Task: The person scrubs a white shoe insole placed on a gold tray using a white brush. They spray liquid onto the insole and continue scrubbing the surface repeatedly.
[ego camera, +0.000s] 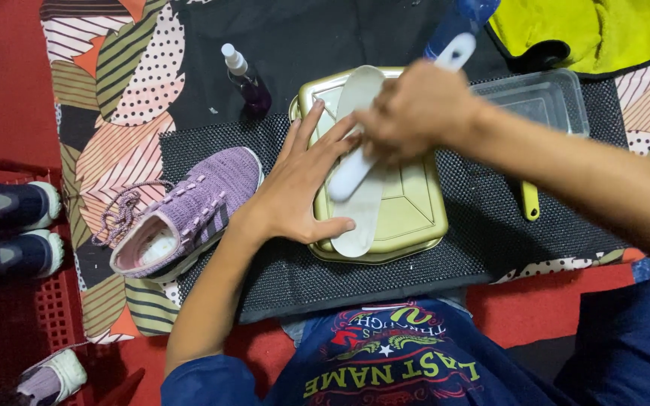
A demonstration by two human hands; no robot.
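1. Insole (360, 218), white, long: lies lengthwise on an upturned gold tray (415, 218), toe end pointing away from the person, heel end at near rim.
2. L hand (302, 184): flat, fingers spread wide, palm pressing insole's left edge and tray; holds nothing closed, just pins it down.
3. R hand (415, 109): grip closed round a white-handled brush (351, 174), held over insole's mid section; brush lies along the insole, bristle side can't be seen.
4. Tray sits on black non-slip mat (483, 240), mat on patterned cloth (114, 135) w/ leaf and dot print.
5. Purple knit sneaker (189, 210), laces loose, lying on its side just left of the L wrist, partly on mat, opening toward the person.
6. Small spray bottle (246, 79), dark purple w/ white nozzle, upright, beyond sneaker, near tray's far left corner.
7. Clear plastic tub (543, 101), right of tray, behind R forearm.
8. Yellow-green cloth (588, 30), far right corner.
9. Yellow handle (530, 201) poking out under R forearm; tool type unclear.
10. Dark blue shoes, pair (20, 225), far left on red floor.
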